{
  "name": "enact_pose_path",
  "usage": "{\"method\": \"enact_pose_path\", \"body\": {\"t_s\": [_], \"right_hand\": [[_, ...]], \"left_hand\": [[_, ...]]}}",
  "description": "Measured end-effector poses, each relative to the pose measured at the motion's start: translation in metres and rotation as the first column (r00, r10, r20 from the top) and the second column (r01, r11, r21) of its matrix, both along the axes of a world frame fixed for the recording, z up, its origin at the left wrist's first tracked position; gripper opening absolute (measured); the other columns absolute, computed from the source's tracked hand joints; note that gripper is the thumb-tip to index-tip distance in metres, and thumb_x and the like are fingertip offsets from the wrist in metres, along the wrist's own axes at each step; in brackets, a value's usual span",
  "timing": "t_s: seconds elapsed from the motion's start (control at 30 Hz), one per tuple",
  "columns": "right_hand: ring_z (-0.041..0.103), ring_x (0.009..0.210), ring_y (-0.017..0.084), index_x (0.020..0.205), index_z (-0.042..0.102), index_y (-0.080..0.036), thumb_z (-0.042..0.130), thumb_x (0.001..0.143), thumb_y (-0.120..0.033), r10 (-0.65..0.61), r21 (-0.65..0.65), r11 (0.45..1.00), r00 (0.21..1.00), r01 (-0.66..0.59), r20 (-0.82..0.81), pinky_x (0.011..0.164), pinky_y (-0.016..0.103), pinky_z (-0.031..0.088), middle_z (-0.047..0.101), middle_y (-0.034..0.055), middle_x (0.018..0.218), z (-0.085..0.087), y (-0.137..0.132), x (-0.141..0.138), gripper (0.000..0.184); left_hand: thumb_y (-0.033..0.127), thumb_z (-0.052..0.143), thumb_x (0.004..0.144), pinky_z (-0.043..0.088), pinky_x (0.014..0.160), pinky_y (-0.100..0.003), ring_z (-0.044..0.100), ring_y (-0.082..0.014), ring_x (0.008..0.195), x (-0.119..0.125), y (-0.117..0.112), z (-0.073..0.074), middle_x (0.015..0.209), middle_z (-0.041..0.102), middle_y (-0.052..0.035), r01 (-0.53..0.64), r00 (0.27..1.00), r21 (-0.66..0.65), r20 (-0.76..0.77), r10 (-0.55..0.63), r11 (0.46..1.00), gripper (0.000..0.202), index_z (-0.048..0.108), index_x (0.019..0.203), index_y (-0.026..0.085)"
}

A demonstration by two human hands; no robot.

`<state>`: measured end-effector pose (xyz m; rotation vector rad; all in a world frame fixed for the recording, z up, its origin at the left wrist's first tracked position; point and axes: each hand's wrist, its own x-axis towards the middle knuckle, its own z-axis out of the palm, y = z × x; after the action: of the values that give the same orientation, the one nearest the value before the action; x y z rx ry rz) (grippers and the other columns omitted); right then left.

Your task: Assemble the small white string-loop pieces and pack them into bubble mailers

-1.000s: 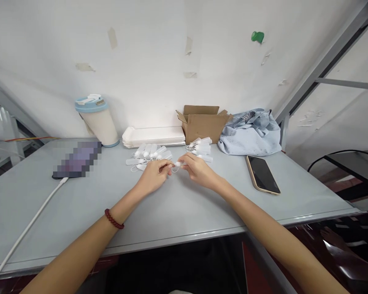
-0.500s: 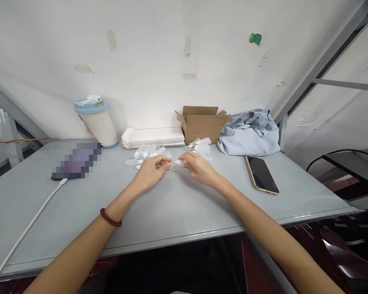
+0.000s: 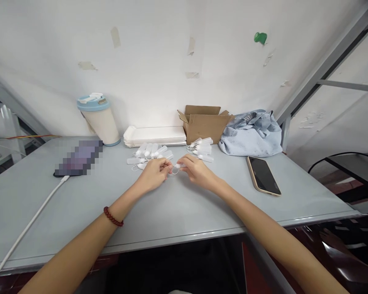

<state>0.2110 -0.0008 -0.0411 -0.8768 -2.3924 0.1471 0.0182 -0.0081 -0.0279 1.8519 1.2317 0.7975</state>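
Observation:
My right hand [image 3: 198, 170] pinches a small translucent plastic bottle with a white cap [image 3: 178, 166]; a thin loop hangs from its cap end, and the fingers hide most of its body. Close by on the left, my left hand [image 3: 155, 172] has thumb and fingertips pressed together at the cap end; what lies between them is too small to make out. Behind the left hand, several similar bottles [image 3: 147, 150] lie in a loose group with their loops. A second pile of such bottles [image 3: 204, 148] lies behind the right hand.
At the back stand a cup with a blue lid [image 3: 99, 118], a stack of white flat packets [image 3: 155, 136], an open cardboard box [image 3: 207, 128] and a bunched light-blue cloth [image 3: 251, 136]. One phone [image 3: 263, 175] lies right; a blurred, cabled device [image 3: 78, 159] lies left.
The view has shifted slightly. My left fingertips have drawn in more tightly near the cap, and the right hand still holds the bottle.

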Motion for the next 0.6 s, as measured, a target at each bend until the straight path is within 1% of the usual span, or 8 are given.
{"method": "enact_pose_path", "body": {"t_s": [0.2,0.4,0.53,0.6], "right_hand": [[0.053,0.086,0.021,0.101,0.052,-0.015,0.042,0.087,-0.009,0.005,0.015,1.000,1.000,-0.005,0.002,0.073,0.033,0.046,0.057,0.0122,0.095,-0.0019,-0.0003,-0.0003,0.017],[0.053,0.086,0.021,0.101,0.052,-0.016,0.042,0.088,-0.010,0.017,0.008,1.000,1.000,-0.017,-0.004,0.073,0.033,0.046,0.056,0.0122,0.095,-0.0022,-0.0013,-0.0014,0.017],[0.053,0.087,0.021,0.100,0.053,-0.016,0.043,0.088,-0.010,0.015,0.006,1.000,1.000,-0.015,-0.011,0.074,0.033,0.046,0.057,0.0118,0.095,-0.0014,-0.0009,-0.0014,0.017],[0.054,0.087,0.021,0.100,0.053,-0.016,0.043,0.088,-0.010,0.018,-0.007,1.000,1.000,-0.018,-0.020,0.074,0.033,0.046,0.057,0.0115,0.094,0.0002,0.0000,-0.0009,0.017]], "left_hand": [[0.032,0.050,0.077,0.041,0.053,-0.027,0.052,-0.0124,0.050,0.0019,-0.0027,0.0051,0.065,0.061,-0.0008,-0.012,1.000,-0.046,0.016,0.013,0.999,0.017,0.056,0.071,0.017],[0.033,0.051,0.076,0.041,0.053,-0.027,0.052,-0.0128,0.050,0.0028,-0.0023,0.0010,0.065,0.062,-0.0010,-0.016,0.999,-0.022,0.036,0.017,1.000,0.017,0.056,0.070,0.018],[0.034,0.052,0.076,0.041,0.052,-0.026,0.052,-0.0131,0.048,0.0034,-0.0031,0.0028,0.057,0.058,0.0010,-0.023,0.999,-0.046,0.036,0.024,0.999,0.018,0.056,0.070,0.018],[0.036,0.052,0.077,0.041,0.052,-0.026,0.051,-0.0128,0.048,0.0025,-0.0020,0.0050,0.052,0.055,0.0019,-0.006,0.999,-0.067,0.041,0.009,0.998,0.020,0.057,0.069,0.018]]}}
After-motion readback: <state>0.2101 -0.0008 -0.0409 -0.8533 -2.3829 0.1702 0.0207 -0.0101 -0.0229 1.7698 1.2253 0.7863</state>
